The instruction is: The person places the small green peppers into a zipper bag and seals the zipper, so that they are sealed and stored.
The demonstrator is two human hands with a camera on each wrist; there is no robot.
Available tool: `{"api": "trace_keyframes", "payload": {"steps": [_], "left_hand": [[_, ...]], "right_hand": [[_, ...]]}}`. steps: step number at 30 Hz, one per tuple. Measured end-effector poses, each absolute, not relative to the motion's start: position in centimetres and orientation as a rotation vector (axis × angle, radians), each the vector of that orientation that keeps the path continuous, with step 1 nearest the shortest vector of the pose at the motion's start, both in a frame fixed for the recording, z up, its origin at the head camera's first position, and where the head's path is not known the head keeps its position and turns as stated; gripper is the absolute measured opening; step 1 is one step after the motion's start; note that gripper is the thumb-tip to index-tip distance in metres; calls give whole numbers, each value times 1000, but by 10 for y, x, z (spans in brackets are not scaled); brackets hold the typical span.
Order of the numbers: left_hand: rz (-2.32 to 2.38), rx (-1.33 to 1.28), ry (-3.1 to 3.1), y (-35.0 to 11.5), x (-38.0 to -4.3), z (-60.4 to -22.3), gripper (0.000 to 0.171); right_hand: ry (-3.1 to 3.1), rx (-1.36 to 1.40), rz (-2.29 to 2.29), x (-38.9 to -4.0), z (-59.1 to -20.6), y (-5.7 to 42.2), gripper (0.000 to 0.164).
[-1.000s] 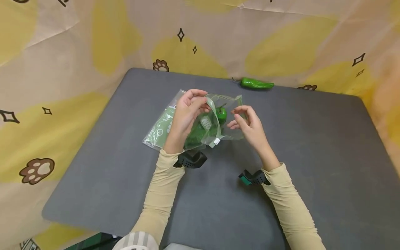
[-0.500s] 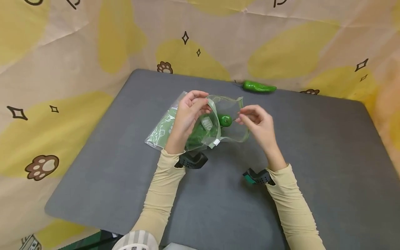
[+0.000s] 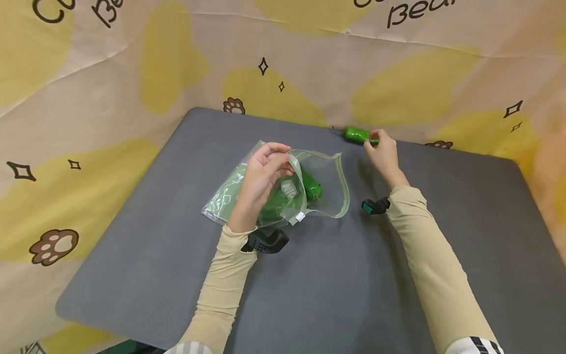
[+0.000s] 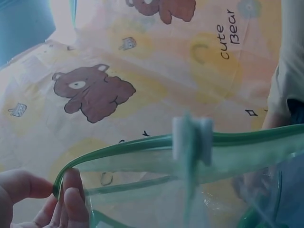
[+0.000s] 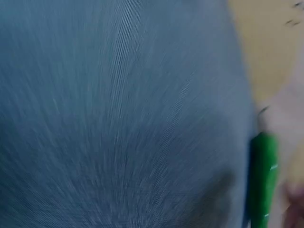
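A clear zip bag (image 3: pixel 325 209) with a green rim and a white slider (image 3: pixel 300 216) lies with its mouth spread toward the right. My left hand (image 3: pixel 265 172) pinches its upper rim between thumb and fingers, as the left wrist view also shows. Inside, a green pepper (image 3: pixel 312 188) lies near the mouth, with more green seen through the plastic. At the table's far edge, my right hand (image 3: pixel 383 151) reaches to the tapered end of another long green pepper (image 3: pixel 355 134), thumb and finger on either side. In the right wrist view, blurred fingertips (image 5: pixel 293 206) show beside this pepper, a small gap between.
The grey table (image 3: pixel 168 275) backs onto a hanging cloth (image 3: pixel 300 59) printed with paws, bears and yellow patches. A clear-wrapped green packet (image 3: pixel 221 196) lies at the bag's left end. Both wrists wear black camera mounts (image 3: pixel 267 241).
My right hand has left the bag's mouth and moved up and right to the pepper at the far edge. The pepper inside the bag has tipped down. My left hand keeps its grip.
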State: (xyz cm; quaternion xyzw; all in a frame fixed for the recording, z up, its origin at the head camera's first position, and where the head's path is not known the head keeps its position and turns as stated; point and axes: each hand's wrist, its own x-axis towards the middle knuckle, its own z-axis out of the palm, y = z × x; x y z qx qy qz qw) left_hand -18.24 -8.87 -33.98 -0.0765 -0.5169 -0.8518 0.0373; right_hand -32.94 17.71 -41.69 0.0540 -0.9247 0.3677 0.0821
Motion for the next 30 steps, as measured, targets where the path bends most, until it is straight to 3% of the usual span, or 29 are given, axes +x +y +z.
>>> {"api": "trace_keyframes", "payload": {"steps": [4,8,16,24,30], "left_hand": [[-2638,-260,-1575,-85,-177,-339,12],[-2664,-267,-1585,-78,-171,-341,12],[-2759,-306,-1615,-65,-168,-346,13],[-2688,-242,-1532,-81,-166,-346,16],[-2665,-234,-1471,-94,-169,-344,18]], "right_hand": [[-3052,125,743,-339,-425,177,56],[-3154,201,738,-339,-433,183,68],[-3061,-12,630,-341,-435,200,53],[-3114,262,185,-354,-429,191,39],[-3040,301,528,-343,-418,184,45]]}}
